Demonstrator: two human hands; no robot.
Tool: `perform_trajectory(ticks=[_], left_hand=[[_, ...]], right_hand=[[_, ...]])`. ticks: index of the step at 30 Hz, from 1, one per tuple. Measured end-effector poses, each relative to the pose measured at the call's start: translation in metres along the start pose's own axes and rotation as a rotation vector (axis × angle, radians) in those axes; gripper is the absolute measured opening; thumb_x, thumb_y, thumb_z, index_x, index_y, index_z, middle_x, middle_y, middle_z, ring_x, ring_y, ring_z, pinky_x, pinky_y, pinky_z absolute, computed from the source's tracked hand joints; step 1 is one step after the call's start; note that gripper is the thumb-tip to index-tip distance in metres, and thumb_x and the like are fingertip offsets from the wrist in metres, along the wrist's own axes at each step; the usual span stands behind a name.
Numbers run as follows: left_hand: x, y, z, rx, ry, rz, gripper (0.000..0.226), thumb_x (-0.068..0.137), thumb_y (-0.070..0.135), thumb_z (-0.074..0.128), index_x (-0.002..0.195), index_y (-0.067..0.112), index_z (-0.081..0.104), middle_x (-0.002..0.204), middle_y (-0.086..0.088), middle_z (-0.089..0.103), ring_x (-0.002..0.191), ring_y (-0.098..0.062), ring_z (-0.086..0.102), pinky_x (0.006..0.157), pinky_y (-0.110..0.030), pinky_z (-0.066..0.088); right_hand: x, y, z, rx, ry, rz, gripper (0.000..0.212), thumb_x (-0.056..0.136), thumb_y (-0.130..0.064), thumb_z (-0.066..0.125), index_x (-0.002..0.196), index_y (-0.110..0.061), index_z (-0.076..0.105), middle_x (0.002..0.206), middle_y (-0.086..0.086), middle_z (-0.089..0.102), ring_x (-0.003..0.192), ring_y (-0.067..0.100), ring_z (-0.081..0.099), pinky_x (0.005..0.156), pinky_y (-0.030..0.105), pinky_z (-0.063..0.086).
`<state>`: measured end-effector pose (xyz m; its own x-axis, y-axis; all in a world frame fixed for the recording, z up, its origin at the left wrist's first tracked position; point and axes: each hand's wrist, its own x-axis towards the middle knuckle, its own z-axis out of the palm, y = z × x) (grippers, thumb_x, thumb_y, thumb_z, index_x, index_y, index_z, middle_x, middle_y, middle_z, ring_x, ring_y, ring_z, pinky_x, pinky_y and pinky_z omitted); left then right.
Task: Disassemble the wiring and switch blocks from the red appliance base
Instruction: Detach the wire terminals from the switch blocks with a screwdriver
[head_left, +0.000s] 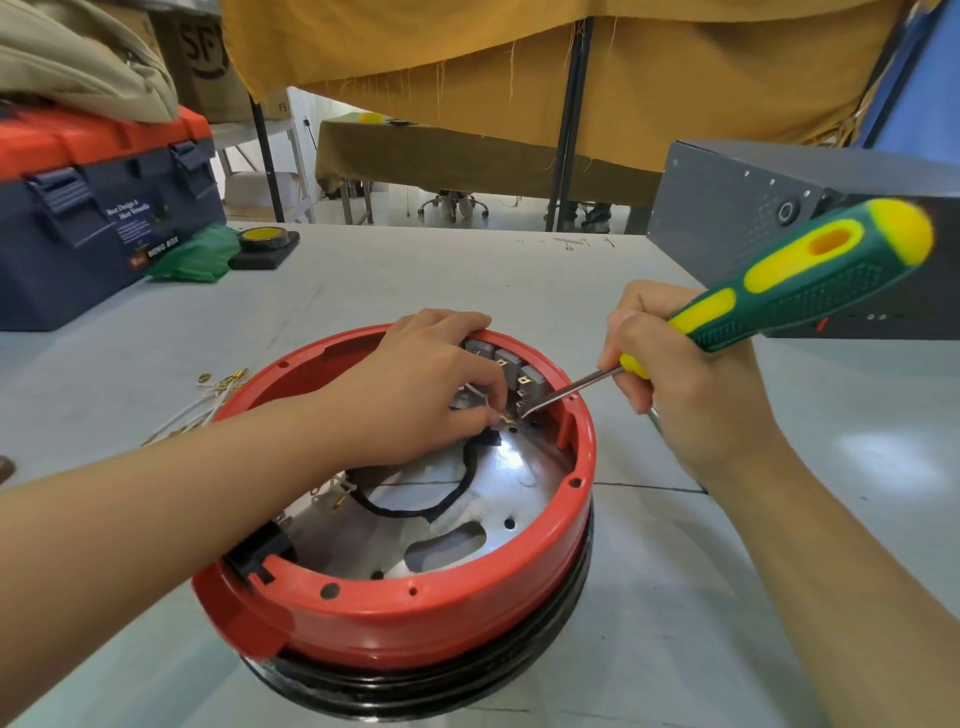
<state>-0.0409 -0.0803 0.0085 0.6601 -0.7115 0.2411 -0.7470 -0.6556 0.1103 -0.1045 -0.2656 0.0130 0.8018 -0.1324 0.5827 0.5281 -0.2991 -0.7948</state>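
The round red appliance base (441, 608) lies upside down on the table, its shiny metal plate showing inside. Grey switch blocks (506, 359) line its far inner wall. A black sleeved cable (415, 512) curves across the plate. My left hand (431, 384) reaches into the base and pinches a small brass wire terminal (506, 417) near the blocks. My right hand (675, 384) grips a green and yellow screwdriver (800, 275), whose metal tip touches that terminal.
Loose white wires with brass terminals (208, 397) lie on the table left of the base. A blue and red toolbox (98, 218), green cloth (200, 257) and a tape roll (262, 239) sit at the back left. A grey metal box (779, 208) stands at the back right.
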Motion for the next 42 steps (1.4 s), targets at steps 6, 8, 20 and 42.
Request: perform_trajectory(ticks=[6,8,20,42], left_hand=[[0.0,-0.001,0.0,-0.008,0.0,0.008,0.014,0.088,0.037,0.057,0.098,0.037,0.066,0.152,-0.002,0.027,0.14,-0.02,0.02,0.114,-0.036,0.017],[0.0,-0.002,0.0,-0.015,0.001,0.015,0.014,0.087,0.037,0.057,0.098,0.037,0.066,0.152,-0.003,0.028,0.14,-0.021,0.021,0.114,-0.036,0.018],[0.002,-0.012,-0.002,0.11,0.057,-0.15,0.058,0.087,0.049,0.046,0.14,0.031,0.032,0.141,0.005,0.042,0.119,-0.022,0.042,0.098,-0.036,0.039],[0.006,0.0,-0.009,-0.02,-0.028,0.082,0.058,0.087,0.036,0.055,0.141,0.031,0.034,0.138,0.01,0.047,0.12,-0.016,0.041,0.098,-0.024,0.032]], right_hand=[[0.005,0.003,-0.007,0.108,0.067,-0.013,0.025,0.072,-0.012,0.048,0.048,-0.005,0.044,0.042,-0.002,0.034,0.035,0.009,0.032,0.042,0.015,0.027],[0.006,0.002,-0.009,0.164,0.086,-0.034,0.024,0.067,-0.02,0.05,0.049,-0.005,0.045,0.047,0.007,0.034,0.035,0.009,0.032,0.044,0.017,0.026],[0.005,0.002,-0.008,0.174,0.17,-0.04,0.027,0.074,-0.024,0.052,0.053,-0.009,0.045,0.045,-0.009,0.041,0.04,0.009,0.037,0.045,0.014,0.031],[0.005,-0.013,-0.013,-0.004,0.033,-0.053,0.026,0.075,-0.014,0.05,0.053,-0.003,0.039,0.045,-0.009,0.036,0.045,0.005,0.033,0.047,0.013,0.027]])
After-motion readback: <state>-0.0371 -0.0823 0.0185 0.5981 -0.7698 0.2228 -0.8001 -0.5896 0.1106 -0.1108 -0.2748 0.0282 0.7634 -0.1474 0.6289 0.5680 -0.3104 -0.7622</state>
